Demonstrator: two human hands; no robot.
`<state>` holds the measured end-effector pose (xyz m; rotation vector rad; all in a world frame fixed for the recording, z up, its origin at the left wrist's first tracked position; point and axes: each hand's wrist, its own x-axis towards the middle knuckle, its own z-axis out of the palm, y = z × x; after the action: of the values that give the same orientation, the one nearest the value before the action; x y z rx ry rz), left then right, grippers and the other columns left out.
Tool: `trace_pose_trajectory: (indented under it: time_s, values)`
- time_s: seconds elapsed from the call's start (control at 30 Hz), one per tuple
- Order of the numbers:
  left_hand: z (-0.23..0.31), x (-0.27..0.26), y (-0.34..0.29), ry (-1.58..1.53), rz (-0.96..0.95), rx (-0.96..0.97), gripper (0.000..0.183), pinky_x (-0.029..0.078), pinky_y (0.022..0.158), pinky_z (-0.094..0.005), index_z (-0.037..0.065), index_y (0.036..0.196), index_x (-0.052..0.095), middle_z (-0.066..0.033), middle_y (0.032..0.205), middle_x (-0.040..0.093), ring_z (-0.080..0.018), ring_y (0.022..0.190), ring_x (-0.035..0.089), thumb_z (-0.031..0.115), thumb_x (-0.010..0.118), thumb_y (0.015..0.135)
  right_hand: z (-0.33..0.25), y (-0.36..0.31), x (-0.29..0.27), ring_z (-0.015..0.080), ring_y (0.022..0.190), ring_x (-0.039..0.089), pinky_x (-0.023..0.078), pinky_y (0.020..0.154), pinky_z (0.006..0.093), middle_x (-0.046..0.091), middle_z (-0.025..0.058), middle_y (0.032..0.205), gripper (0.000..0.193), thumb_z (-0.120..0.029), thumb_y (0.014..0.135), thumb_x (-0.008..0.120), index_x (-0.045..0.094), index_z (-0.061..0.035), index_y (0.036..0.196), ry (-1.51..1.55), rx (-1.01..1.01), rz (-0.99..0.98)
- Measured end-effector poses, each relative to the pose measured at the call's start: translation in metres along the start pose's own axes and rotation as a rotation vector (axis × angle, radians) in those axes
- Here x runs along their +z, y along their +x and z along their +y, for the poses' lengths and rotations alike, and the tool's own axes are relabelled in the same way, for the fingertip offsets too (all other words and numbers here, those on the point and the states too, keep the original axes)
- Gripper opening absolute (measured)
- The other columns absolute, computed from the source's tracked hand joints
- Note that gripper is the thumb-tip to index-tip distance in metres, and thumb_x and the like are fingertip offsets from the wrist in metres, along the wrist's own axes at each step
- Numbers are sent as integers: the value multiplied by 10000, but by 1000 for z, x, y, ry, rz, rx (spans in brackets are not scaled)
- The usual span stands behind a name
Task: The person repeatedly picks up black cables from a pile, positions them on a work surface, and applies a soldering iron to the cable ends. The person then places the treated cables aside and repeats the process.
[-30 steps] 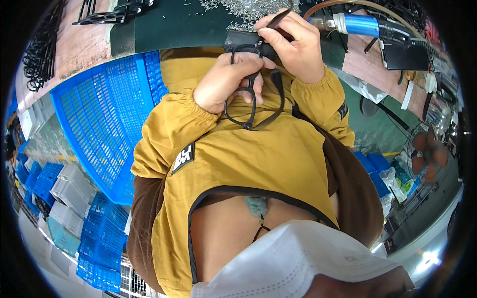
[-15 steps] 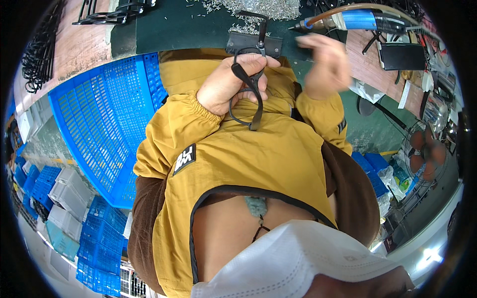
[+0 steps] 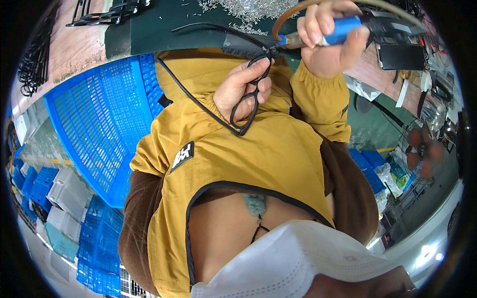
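Observation:
My left hand [image 3: 232, 92] is closed around the rims of a black eyeglass frame [image 3: 256, 103], held upright over my lap at the bench edge. Both temples are spread out to the left, one above the hand and one below it. My right hand [image 3: 328, 52] grips a blue power screwdriver [image 3: 342, 31] with a brown hose. Its tip points left and meets the frame's upper hinge, or stops very close to it; which one I cannot tell. Beneath that hinge lies a dark block [image 3: 238, 45] on the bench edge.
A heap of small silvery screws [image 3: 253, 11] lies on the dark green bench mat [image 3: 164, 30]. Black frames [image 3: 107, 15] sit at the far left. A blue plastic basket [image 3: 99, 119] stands left of my lap. A black phone-like slab [image 3: 401, 57] and a fan [image 3: 422, 149] are at right.
My right hand has taken hold of the screwdriver and brought its tip to the frame's hinge. The eyeglass frame has turned in my left hand, so its temples now swing out leftward.

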<state>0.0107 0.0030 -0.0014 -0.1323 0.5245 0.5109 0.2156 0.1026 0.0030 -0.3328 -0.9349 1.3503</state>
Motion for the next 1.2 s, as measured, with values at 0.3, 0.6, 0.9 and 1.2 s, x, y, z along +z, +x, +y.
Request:
trace_pose_trajectory:
  time_s: [0.3,0.6,0.9,1.2]
  values:
    - [-1,-14,5,-5,-63,22,237,338,411,-230,95,1224,602,-13,672,563,-127,511,526,279,554,1083,15,4,48,137,604,491,390,555,287,538,-7,790,442,-539,942,709,568,-178,1155,105,47,81]
    - [10,5,6,80,62,-110,299,288,365,-222,115,1165,651,7,607,508,-107,451,462,361,496,1099,6,-2,8,112,671,532,420,529,236,563,8,855,483,-560,995,595,594,-119,1192,277,176,-131]
    - [109,-46,-165,606,767,1339,401,453,434,-233,-21,1230,539,-62,828,641,-137,659,632,280,633,982,-60,-31,-53,282,1161,592,450,1083,421,590,205,1283,550,-370,1072,535,487,72,1396,-962,-11,477]
    - [222,-62,-158,1263,1218,1347,450,473,622,-292,-32,1077,569,-66,795,614,-138,670,575,375,723,959,-79,-75,-55,397,1124,556,424,1005,449,618,191,1173,271,-144,924,753,679,-16,1152,-1882,37,-87]
